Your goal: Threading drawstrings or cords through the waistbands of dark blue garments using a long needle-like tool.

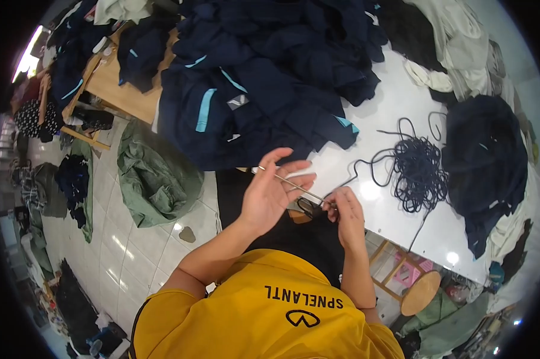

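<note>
A thin metal rod (300, 189) slants in front of my body, from my left hand down to my right. My left hand (264, 200) has its fingers spread; the rod's upper end crosses them, but they are not wrapped round it. My right hand (348, 218) pinches the rod's lower end. Dark navy cord (355, 173) runs from a loose tangled heap (419, 173) on the white table (383, 131) towards my right hand, with a dark loop beside those fingertips. Whether the cord is fixed to the rod is hidden by the fingers.
Navy garments (270, 90) with light-blue strips pile on the table ahead. Another navy bundle (485, 155) lies at right. A green sack (153, 179) stands on the tiled floor at left. A wooden stool (420, 293) is below the table's near edge. Another person sits far left.
</note>
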### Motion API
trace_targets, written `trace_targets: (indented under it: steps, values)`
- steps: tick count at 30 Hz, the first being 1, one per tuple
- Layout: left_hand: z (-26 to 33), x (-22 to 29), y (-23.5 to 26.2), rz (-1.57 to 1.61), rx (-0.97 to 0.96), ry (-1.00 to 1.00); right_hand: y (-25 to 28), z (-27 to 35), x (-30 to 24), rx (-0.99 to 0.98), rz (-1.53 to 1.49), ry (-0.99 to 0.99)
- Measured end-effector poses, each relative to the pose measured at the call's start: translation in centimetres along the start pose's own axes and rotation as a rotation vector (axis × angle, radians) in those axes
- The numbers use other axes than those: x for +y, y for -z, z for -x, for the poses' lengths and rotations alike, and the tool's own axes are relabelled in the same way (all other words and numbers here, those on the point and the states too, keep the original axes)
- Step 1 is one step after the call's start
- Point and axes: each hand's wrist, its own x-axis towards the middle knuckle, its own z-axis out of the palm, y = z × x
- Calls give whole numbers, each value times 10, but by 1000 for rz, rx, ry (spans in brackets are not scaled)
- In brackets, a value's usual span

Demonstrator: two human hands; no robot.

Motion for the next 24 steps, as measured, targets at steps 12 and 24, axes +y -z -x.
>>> trace_targets:
  steps: [12,24]
  values:
    - [-4,-5,4,-32,-63,-140,-52,13,6,-155,358,251]
    - [16,38,157,-2407,470,-458,8,3,11,259,231,156]
